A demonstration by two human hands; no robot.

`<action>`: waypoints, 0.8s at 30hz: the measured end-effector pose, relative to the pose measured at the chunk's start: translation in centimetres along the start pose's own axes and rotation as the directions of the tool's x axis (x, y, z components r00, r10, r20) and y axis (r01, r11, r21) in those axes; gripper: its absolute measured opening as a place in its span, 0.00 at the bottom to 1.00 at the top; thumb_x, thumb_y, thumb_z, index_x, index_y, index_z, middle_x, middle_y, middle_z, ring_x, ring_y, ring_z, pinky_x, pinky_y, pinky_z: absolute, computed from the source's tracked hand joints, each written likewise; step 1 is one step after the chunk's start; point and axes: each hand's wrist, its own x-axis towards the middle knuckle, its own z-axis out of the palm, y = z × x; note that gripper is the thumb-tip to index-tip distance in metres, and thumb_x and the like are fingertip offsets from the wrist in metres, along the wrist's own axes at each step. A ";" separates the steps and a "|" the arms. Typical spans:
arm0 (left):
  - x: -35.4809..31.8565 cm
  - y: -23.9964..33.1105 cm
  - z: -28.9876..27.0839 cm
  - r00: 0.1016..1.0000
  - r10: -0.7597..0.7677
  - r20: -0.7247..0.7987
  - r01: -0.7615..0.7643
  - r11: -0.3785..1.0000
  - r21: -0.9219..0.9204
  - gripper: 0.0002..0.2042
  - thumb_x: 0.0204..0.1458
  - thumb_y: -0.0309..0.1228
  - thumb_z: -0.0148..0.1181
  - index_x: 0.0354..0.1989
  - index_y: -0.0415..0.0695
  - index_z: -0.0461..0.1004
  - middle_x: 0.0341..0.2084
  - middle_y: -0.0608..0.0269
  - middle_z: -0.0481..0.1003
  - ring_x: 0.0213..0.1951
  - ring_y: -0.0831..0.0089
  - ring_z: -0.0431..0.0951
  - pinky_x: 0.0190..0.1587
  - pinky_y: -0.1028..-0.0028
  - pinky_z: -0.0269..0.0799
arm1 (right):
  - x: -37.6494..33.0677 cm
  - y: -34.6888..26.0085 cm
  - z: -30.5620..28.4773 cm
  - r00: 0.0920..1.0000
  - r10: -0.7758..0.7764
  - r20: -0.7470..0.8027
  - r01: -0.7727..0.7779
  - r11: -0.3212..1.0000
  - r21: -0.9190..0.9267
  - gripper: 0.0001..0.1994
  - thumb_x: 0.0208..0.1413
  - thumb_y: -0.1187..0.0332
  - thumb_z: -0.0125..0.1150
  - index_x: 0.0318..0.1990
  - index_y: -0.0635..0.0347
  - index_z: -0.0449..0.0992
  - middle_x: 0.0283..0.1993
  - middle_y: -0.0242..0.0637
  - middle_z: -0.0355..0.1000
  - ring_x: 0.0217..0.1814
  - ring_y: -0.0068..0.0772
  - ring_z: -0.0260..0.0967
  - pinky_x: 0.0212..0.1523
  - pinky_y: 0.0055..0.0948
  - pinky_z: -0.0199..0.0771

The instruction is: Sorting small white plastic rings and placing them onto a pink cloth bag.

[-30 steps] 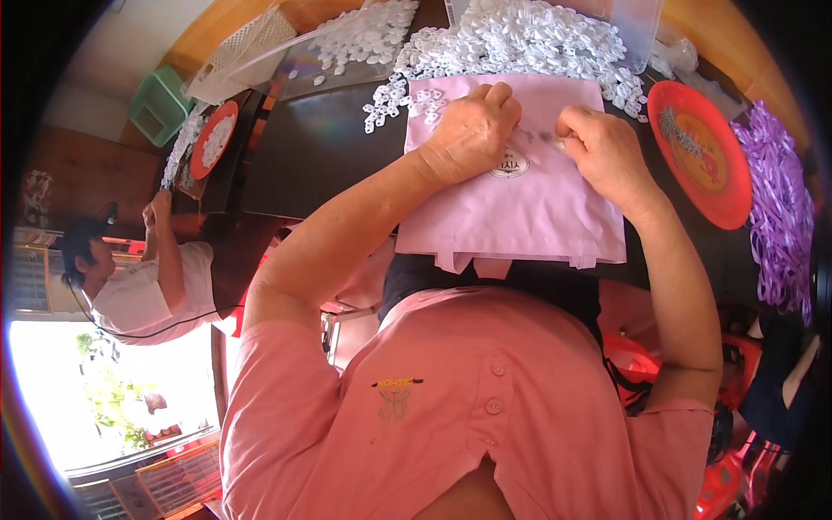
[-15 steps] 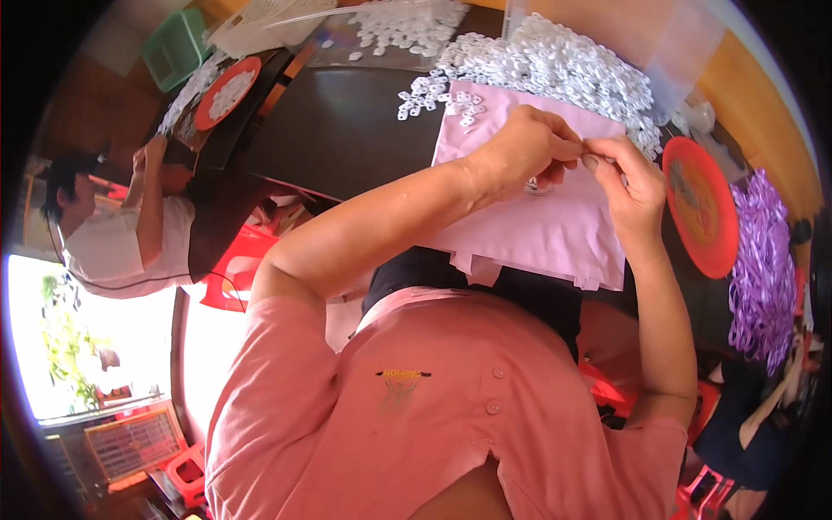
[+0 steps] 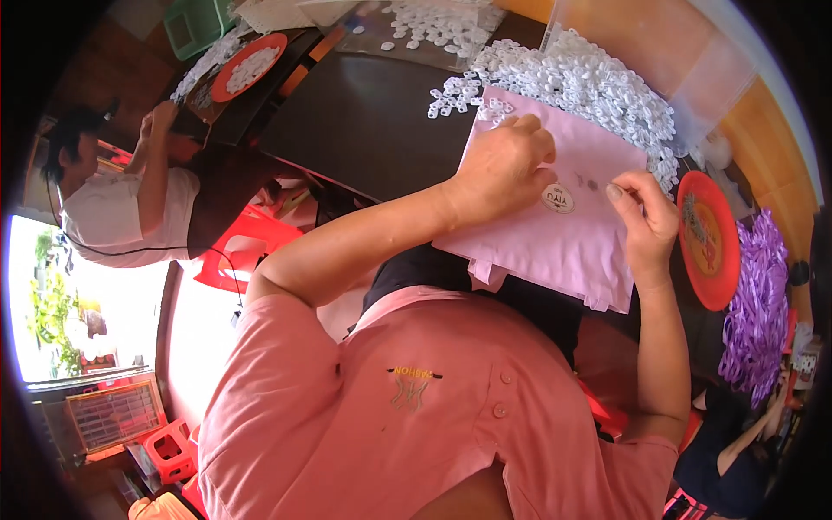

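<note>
A pink cloth (image 3: 572, 251), with fabric tabs on its near edge, lies spread from the table over my lap. On it sit a round pale label (image 3: 558, 198) and small dark spots. My left hand (image 3: 507, 165) hovers over the cloth's left half, fingers curled inward; whatever they hold is hidden. To the right, my right hand (image 3: 648, 221) is closed above the cloth's right edge, thumb near the bent forefinger, with nothing I can make out between them. Along the far edge of the cloth lies a heap of small white plastic pieces (image 3: 585, 82), several strewn at its left.
An orange-red plate (image 3: 712, 260) stands right of the cloth, beside purple ribbons (image 3: 754, 312). More white pieces lie on a clear sheet (image 3: 442, 30). At the left, a person in a white shirt (image 3: 130, 212) works near another red plate (image 3: 251, 69). Another person (image 3: 732, 451) appears lower right.
My hands were together at the fingertips over the cloth and have drawn apart, left hand leftward, right hand rightward. The round label, mostly covered before, now shows. The whole view has shifted slightly.
</note>
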 end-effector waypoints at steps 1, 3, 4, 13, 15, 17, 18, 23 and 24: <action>-0.5 -0.4 -0.3 0.987 0.147 -0.057 -0.128 0.959 0.254 0.08 0.43 0.28 0.64 0.31 0.41 0.76 0.29 0.60 0.72 0.36 0.63 0.72 0.35 0.66 0.72 | 0.0 0.1 -0.2 0.997 0.071 -0.026 -0.070 0.996 0.048 0.03 0.52 0.78 0.60 0.33 0.65 0.72 0.27 0.29 0.70 0.28 0.19 0.64 0.32 0.19 0.64; -1.5 -0.6 -0.3 0.998 0.061 0.018 -0.063 0.967 0.247 0.11 0.39 0.28 0.66 0.33 0.42 0.75 0.33 0.60 0.70 0.41 0.57 0.70 0.41 0.61 0.71 | 0.0 0.3 -0.6 0.974 0.225 -0.037 -0.216 0.962 0.166 0.04 0.55 0.73 0.60 0.33 0.65 0.73 0.29 0.26 0.71 0.29 0.17 0.64 0.33 0.18 0.63; -1.9 -0.9 -0.2 0.993 0.115 0.013 -0.115 0.962 0.247 0.11 0.40 0.28 0.66 0.33 0.42 0.75 0.34 0.59 0.70 0.42 0.57 0.70 0.43 0.62 0.71 | 0.2 0.2 -0.6 0.974 0.224 -0.036 -0.215 0.962 0.166 0.04 0.55 0.73 0.60 0.33 0.65 0.73 0.29 0.26 0.71 0.29 0.17 0.64 0.33 0.18 0.63; -1.5 -1.8 0.3 0.977 0.212 0.017 -0.212 0.963 0.164 0.11 0.40 0.27 0.65 0.33 0.41 0.74 0.36 0.58 0.70 0.43 0.57 0.69 0.47 0.63 0.68 | 5.2 1.3 1.5 0.890 0.424 0.168 -0.455 0.850 0.266 0.03 0.52 0.72 0.60 0.29 0.61 0.74 0.23 0.26 0.68 0.25 0.14 0.62 0.27 0.16 0.59; -1.7 -1.8 0.3 0.978 0.211 -0.005 -0.207 0.963 0.174 0.10 0.40 0.26 0.65 0.33 0.41 0.74 0.36 0.58 0.70 0.43 0.57 0.69 0.47 0.63 0.68 | 5.7 2.9 2.5 0.885 0.444 0.144 -0.466 0.836 0.288 0.04 0.52 0.71 0.59 0.29 0.61 0.75 0.23 0.26 0.68 0.25 0.14 0.62 0.27 0.16 0.59; -1.8 -2.1 -0.4 0.984 0.173 -0.030 -0.172 0.984 0.039 0.10 0.39 0.24 0.65 0.32 0.41 0.73 0.36 0.58 0.71 0.42 0.57 0.69 0.45 0.62 0.68 | 5.7 3.6 2.8 0.877 0.465 0.125 -0.479 0.819 0.314 0.04 0.52 0.70 0.59 0.29 0.61 0.75 0.23 0.26 0.69 0.25 0.14 0.62 0.27 0.17 0.59; -1.7 -2.2 -1.1 0.987 0.161 -0.030 -0.159 0.986 0.052 0.09 0.39 0.23 0.64 0.31 0.41 0.73 0.34 0.58 0.71 0.41 0.57 0.69 0.43 0.63 0.69 | 5.6 3.8 2.8 0.848 0.515 0.122 -0.527 0.799 0.290 0.05 0.54 0.69 0.58 0.30 0.60 0.75 0.24 0.26 0.69 0.26 0.15 0.63 0.28 0.17 0.60; 1.7 -3.6 -3.1 0.990 0.110 -0.094 -0.086 0.970 0.229 0.06 0.40 0.24 0.64 0.28 0.41 0.75 0.28 0.58 0.72 0.38 0.56 0.72 0.39 0.63 0.70 | 5.3 4.9 2.9 0.818 0.571 0.068 -0.559 0.763 0.324 0.07 0.56 0.66 0.57 0.31 0.59 0.76 0.24 0.26 0.70 0.28 0.15 0.64 0.29 0.17 0.61; 2.6 -4.1 -2.9 0.990 0.111 -0.088 -0.088 0.969 0.229 0.06 0.40 0.24 0.64 0.28 0.41 0.75 0.28 0.58 0.72 0.38 0.56 0.72 0.39 0.63 0.70 | 5.2 5.1 2.9 0.827 0.557 0.079 -0.553 0.777 0.302 0.07 0.56 0.66 0.57 0.31 0.58 0.76 0.24 0.26 0.70 0.28 0.15 0.64 0.30 0.17 0.61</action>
